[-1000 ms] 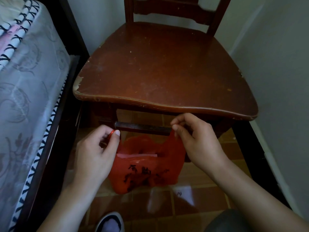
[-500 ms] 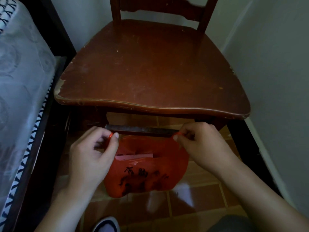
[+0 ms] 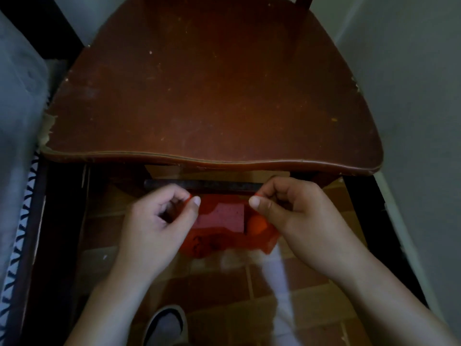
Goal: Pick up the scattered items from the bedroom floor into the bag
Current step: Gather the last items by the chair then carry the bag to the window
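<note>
A red plastic bag (image 3: 219, 242) with dark print hangs low over the tiled floor, just in front of the chair. My left hand (image 3: 159, 221) pinches its left handle between thumb and forefinger. My right hand (image 3: 294, 216) pinches the right handle the same way. The mouth is held apart, and inside I see a pink rectangular item (image 3: 222, 217) and an orange round thing (image 3: 258, 224).
A worn brown wooden chair (image 3: 212, 96) fills the space ahead, its dark front rung (image 3: 204, 184) just above my hands. A bed with patterned covering (image 3: 17, 171) stands at the left, a pale wall (image 3: 411, 96) at the right. My shoe (image 3: 166, 325) is on the tiles below.
The view has closed in and tipped down over the chair seat. Both hands have come closer together with the bag handles, and the bag's inside now shows.
</note>
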